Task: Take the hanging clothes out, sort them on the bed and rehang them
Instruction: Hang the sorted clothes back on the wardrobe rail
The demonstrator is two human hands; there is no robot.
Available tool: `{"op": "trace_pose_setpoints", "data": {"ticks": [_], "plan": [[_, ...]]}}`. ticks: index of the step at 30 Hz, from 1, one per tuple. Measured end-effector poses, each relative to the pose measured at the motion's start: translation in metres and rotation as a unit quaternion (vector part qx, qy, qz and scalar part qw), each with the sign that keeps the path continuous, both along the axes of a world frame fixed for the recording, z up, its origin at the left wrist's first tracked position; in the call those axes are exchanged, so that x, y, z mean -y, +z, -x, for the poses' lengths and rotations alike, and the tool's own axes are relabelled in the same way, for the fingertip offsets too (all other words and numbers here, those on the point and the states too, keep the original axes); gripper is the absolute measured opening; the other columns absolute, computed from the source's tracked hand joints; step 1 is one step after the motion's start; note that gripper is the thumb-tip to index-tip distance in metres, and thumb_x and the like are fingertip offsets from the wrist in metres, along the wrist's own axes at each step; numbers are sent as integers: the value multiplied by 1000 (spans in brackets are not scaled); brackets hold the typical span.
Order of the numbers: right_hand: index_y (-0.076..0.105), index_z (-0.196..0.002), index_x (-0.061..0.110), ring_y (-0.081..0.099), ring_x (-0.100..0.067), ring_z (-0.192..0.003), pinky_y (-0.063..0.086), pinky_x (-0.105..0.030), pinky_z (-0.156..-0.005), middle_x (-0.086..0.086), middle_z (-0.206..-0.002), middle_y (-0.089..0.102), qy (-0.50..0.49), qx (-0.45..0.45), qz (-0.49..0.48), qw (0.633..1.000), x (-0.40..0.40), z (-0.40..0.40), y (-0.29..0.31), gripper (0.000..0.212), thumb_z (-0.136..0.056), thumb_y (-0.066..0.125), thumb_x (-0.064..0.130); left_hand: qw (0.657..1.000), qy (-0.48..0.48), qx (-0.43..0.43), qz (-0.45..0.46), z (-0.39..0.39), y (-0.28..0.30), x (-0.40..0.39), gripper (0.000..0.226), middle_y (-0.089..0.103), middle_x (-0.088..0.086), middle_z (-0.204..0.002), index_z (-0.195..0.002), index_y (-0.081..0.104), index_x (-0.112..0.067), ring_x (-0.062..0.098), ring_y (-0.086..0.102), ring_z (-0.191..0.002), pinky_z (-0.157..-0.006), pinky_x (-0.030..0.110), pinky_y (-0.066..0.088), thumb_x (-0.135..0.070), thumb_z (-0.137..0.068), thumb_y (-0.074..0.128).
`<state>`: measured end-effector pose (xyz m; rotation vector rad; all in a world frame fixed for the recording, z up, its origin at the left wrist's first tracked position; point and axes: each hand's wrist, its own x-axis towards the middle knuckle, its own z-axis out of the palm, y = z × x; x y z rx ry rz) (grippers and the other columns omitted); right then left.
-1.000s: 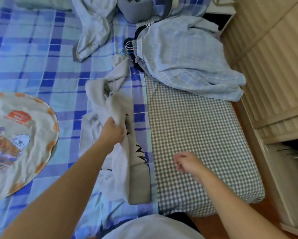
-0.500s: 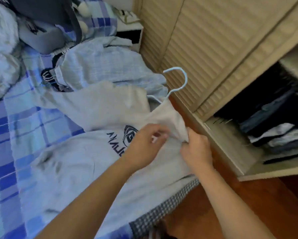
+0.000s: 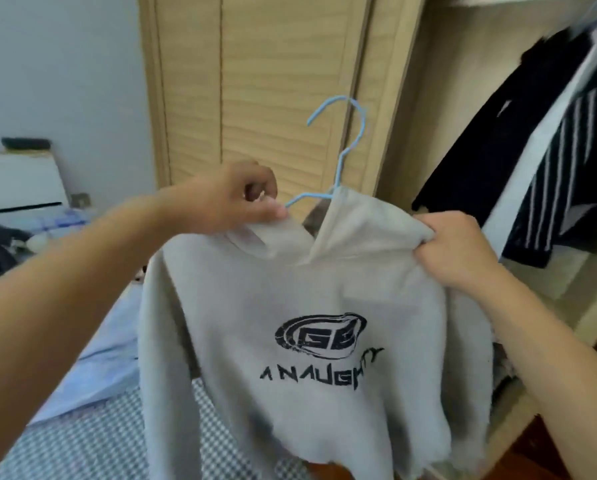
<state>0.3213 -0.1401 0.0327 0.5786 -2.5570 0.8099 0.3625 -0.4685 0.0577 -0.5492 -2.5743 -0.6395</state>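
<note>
A grey hooded sweatshirt (image 3: 307, 334) with a dark printed logo is held up in the air, close to the viewer, between two bare hands set apart at its shoulders. The left hand (image 3: 234, 199) is pinched on the fabric at the left of the neckline, where the arm of a light blue wire hanger (image 3: 342, 140) comes out. The right hand (image 3: 453, 251) is clenched round a bunch of cloth at the right shoulder.

Half a second earlier the sweatshirt was spread flat on the bed with both hands close together at its collar; now it has been lifted clear and hangs at full length, the hanger's hook standing upright above the hood. The garment appears ready to be rehung.

Below and to the left, the bed (image 3: 93, 441) is seen, with checked and blue coverings. Behind the sweatshirt stands a slatted wooden wardrobe door (image 3: 255, 81). Farther right, inside the open wardrobe, dark clothes (image 3: 518, 150) are hanging, one of them striped.
</note>
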Motion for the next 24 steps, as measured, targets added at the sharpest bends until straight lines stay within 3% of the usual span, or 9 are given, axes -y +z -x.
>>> {"op": "trace_pose_setpoints", "data": {"ticks": [3, 5, 7, 11, 14, 17, 20, 23, 24], "plan": [[50, -46, 23, 50, -21, -62, 32, -33, -55, 0, -55, 54, -9, -4, -27, 1000, -58, 16, 14, 40, -74, 52, -6, 978, -27, -106, 178, 18, 3, -36, 32, 53, -9, -96, -74, 54, -34, 16, 56, -83, -77, 37, 50, -64, -83, 61], [53, -49, 24, 54, -25, -63, 38, -36, -55, -4, -57, 55, -30, -11, -53, 998, -92, 29, 18, 38, -73, 50, -6, 906, -116, -299, 276, 22, -11, -80, 30, 58, 8, -91, -72, 57, -18, 32, 60, -83, -77, 41, 51, -29, -100, 55], [53, -52, 18, 54, -28, -64, 39, -35, -56, -7, -59, 55, -61, -11, -49, 997, -127, 47, 19, 33, -74, 48, -5, 865, -195, -361, 289, 22, -40, -127, 32, 58, 13, -80, -71, 56, -10, 33, 61, -79, -78, 44, 51, -10, -101, 44], [59, -58, 15, 56, -25, -64, 47, -37, -58, -1, -59, 58, -86, -40, -56, 994, -177, 79, 14, 23, -69, 46, -1, 970, -38, -205, 125, 61, -70, -183, 39, 46, -7, -78, -81, 47, -22, 25, 52, -73, -69, 39, 45, -54, -101, 40], [61, -60, 22, 57, -22, -63, 49, -40, -59, 1, -58, 58, -99, -35, -46, 993, -200, 96, 7, 27, -66, 46, 0, 982, 57, -167, -75, 102, -51, -224, 37, 46, -9, -100, -109, 53, -21, 15, 51, -85, -74, 34, 38, -56, -98, 46], [53, -50, 23, 55, -21, -61, 41, -35, -56, 4, -53, 55, -100, -48, -36, 993, -214, 112, 5, 35, -70, 50, -6, 975, 26, -211, 68, 144, -42, -263, 49, 62, 1, -101, -122, 53, -19, 28, 58, -93, -75, 39, 44, -58, -99, 33], [55, -54, 33, 57, -14, -66, 35, -26, -54, 14, -58, 60, -75, 2, -36, 997, -229, 129, 6, 44, -75, 55, -5, 983, 21, -167, 68, 188, -39, -275, 26, 56, 0, -69, -97, 44, -25, 36, 52, -67, -58, 42, 44, -47, -104, 32], [69, -108, 35, 63, -11, -107, 49, -24, -86, 20, -107, 67, 59, 236, -33, 969, -259, 147, 19, 31, -81, 76, 23, 963, 2, -263, 67, 214, -40, -282, 28, 44, -7, -60, -95, 44, -27, 31, 40, -55, -47, 37, 43, -49, -101, 27], [59, -130, 36, 58, -8, -122, 46, -29, -99, 17, -128, 62, 116, 317, 1, 941, -265, 153, 27, 57, -77, 81, 40, 955, -17, -290, 63, 223, -39, -285, 31, 47, -7, -60, -97, 48, -26, 32, 43, -52, -44, 37, 44, -48, -102, 28]]}}
